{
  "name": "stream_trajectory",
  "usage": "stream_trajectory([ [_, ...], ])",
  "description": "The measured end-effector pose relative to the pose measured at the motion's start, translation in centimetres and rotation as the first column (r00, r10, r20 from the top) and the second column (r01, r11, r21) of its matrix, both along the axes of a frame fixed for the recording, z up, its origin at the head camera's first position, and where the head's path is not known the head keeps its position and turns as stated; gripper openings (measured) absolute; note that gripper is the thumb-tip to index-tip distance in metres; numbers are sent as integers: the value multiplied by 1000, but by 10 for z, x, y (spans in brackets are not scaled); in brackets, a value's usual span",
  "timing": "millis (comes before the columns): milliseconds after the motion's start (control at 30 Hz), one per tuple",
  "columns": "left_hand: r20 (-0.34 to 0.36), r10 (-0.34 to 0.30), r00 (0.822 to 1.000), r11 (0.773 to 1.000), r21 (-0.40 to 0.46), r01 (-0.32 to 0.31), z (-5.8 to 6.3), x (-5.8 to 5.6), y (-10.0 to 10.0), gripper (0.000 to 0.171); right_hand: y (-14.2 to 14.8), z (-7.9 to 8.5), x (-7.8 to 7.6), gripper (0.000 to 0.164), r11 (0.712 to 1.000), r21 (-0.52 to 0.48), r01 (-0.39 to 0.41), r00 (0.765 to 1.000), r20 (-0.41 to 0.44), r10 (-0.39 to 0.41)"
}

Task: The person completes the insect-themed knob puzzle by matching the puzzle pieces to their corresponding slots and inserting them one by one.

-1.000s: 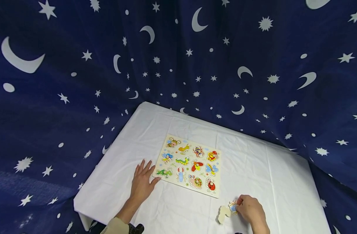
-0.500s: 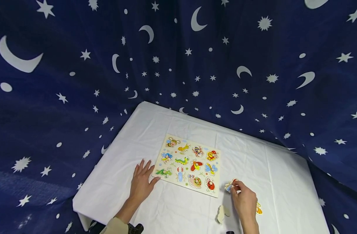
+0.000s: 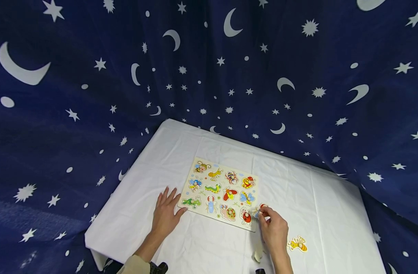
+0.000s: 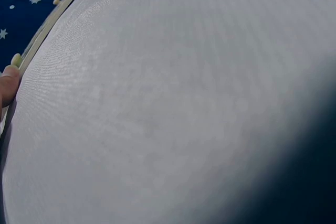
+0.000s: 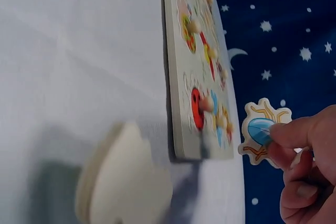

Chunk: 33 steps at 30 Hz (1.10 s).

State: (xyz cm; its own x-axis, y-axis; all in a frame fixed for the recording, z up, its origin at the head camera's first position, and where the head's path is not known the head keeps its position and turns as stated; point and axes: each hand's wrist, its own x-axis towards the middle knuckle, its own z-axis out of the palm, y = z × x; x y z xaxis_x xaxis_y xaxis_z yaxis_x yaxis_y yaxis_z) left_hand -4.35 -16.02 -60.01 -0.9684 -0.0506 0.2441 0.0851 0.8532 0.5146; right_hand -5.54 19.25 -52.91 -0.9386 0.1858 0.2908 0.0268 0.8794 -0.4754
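Note:
A wooden peg puzzle board with insect pictures lies on the white table. My right hand pinches a beetle puzzle piece, blue-bodied with orange legs, just off the board's right edge by the ladybug. In the right wrist view the piece is lifted, its picture side showing. My left hand rests flat with spread fingers at the board's near left corner. Its thumb touches the board's edge.
A yellow insect piece lies face up right of my right hand. A pale piece, plain side showing, sits near the table's front. Behind the table hangs a dark blue curtain with stars and moons.
My right hand has lifted the beetle piece and carried it left and away from me to the board's edge, uncovering the yellow piece. The left hand has stayed in place.

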Motion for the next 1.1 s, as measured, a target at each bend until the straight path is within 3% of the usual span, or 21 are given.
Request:
stream_trajectory([
  [300, 25, 0, 1000, 1000, 12, 0, 1, 0, 2, 61, -17, 2, -4, 21, 994, -38, -100, 993, -75, 97],
  [633, 16, 4, 1000, 1000, 2, -4, -1, -1, 0, 61, -31, 7, -9, 15, 990, -75, -121, 992, -30, 119],
  [1100, 25, 2, 1000, 1000, 15, -3, 2, 0, 1, 61, -76, 3, -14, 11, 971, -145, -188, 980, 41, 196],
])
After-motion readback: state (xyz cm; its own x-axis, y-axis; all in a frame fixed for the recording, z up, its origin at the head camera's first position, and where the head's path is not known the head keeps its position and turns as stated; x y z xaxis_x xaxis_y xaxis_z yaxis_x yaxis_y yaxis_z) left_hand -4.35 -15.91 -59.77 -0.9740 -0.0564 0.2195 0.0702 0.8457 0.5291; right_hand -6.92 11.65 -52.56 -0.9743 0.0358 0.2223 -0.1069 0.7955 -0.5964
